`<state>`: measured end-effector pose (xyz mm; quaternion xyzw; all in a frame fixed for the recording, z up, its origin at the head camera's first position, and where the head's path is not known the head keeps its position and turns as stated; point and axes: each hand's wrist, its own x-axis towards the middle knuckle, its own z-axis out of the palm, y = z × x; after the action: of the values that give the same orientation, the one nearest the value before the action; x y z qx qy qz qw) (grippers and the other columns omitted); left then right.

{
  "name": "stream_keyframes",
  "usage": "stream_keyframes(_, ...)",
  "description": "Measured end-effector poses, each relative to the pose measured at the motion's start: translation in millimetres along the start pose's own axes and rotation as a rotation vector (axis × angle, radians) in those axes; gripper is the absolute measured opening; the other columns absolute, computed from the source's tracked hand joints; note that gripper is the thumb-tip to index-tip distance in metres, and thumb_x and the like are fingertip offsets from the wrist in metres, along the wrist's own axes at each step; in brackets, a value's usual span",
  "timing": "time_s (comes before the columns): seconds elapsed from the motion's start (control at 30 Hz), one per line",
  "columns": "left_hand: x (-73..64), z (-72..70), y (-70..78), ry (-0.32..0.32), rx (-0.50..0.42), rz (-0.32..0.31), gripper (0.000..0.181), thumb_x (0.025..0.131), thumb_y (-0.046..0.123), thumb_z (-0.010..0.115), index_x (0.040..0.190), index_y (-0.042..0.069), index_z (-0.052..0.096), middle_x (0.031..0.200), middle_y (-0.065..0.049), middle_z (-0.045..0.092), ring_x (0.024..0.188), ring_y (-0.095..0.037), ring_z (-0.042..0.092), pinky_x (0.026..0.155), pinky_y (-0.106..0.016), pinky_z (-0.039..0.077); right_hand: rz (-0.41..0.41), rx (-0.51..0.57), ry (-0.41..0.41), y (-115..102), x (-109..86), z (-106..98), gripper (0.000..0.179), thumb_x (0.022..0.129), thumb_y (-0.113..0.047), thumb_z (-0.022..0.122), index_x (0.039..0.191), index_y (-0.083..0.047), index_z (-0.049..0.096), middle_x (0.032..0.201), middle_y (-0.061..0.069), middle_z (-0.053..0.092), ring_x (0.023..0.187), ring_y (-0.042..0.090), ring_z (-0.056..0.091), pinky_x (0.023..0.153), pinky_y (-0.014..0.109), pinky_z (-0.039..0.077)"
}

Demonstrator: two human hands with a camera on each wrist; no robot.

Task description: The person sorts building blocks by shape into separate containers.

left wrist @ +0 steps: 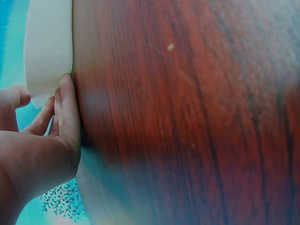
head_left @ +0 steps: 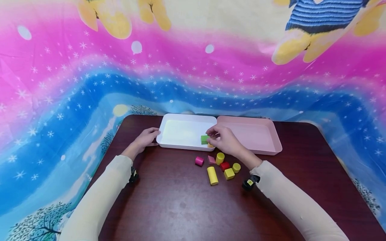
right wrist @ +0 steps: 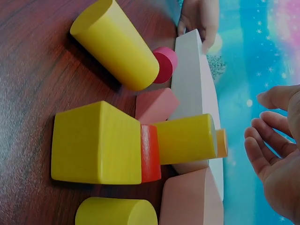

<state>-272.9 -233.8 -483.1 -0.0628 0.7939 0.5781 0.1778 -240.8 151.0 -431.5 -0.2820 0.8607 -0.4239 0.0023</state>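
Note:
My left hand holds the left end of a white tray, thumb at the rim and fingers low along the outer wall. Over the tray's right end, my right hand has its fingers loosely bent, with a gap between thumb and fingers and nothing between them in the right wrist view. Just by those fingertips, a green block lies in the tray. An orange block is in the near right corner, partly hidden by the hand; its top shows above the rim in the right wrist view.
A pink tray stands right beside the white one. In front lie several yellow blocks, including a long cylinder and a cube, plus a red block, a magenta cylinder and a pink block. A printed cloth hangs behind.

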Motion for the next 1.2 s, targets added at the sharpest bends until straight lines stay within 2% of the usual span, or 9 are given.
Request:
stream_keyframes(0.27,-0.1,-0.2,-0.2,-0.002,0.012,0.005,0.054,0.114,0.031,0.048,0.16,0.004,0.04,0.151,-0.019,0.05,0.133,-0.033,0.056,0.104,-0.046,0.057,-0.031,0.008,-0.02,-6,-2.8,4,0.023,0.096,-0.008,0.079,0.117,-0.004,0.072,0.113,0.018,0.068,0.098,0.022,0.067,0.093,0.044,0.06)
stream_keyframes(0.57,0.5,-0.3,-0.5,-0.002,0.013,0.017,0.053,0.114,0.03,0.048,0.16,0.003,0.041,0.151,-0.019,0.051,0.132,-0.033,0.057,0.103,-0.045,0.058,-0.051,0.03,-0.086,-14,-9.0,13,0.025,0.095,-0.007,0.08,0.118,-0.003,0.071,0.115,0.018,0.069,0.101,0.029,0.068,0.092,0.048,0.061)
stream_keyframes(0.83,0.8,-1.3,-2.3,-0.003,0.009,0.013,0.053,0.114,0.031,0.049,0.159,0.004,0.042,0.149,-0.019,0.052,0.132,-0.033,0.057,0.103,-0.046,0.057,-0.041,0.063,-0.126,-19,-14.8,25,0.025,0.095,-0.009,0.08,0.118,-0.006,0.071,0.115,0.019,0.068,0.104,0.029,0.068,0.093,0.046,0.061)
stream_keyframes(1.03,0.3,-1.3,-2.9,0.0,0.012,0.016,0.054,0.114,0.032,0.049,0.16,0.005,0.042,0.15,-0.019,0.051,0.132,-0.034,0.057,0.103,-0.046,0.057,-0.07,0.023,-0.148,-18,-16.9,34,0.022,0.095,-0.009,0.08,0.115,-0.005,0.071,0.11,0.011,0.069,0.104,0.032,0.069,0.093,0.044,0.061)
stream_keyframes(1.2,1.1,-1.6,-3.2,-0.003,0.014,0.018,0.054,0.114,0.032,0.049,0.161,0.004,0.04,0.152,-0.019,0.05,0.134,-0.033,0.056,0.103,-0.045,0.057,-0.092,-0.01,-0.173,-21,-18.7,40,0.022,0.095,-0.01,0.081,0.114,-0.007,0.071,0.11,0.014,0.069,0.101,0.028,0.07,0.091,0.041,0.062)
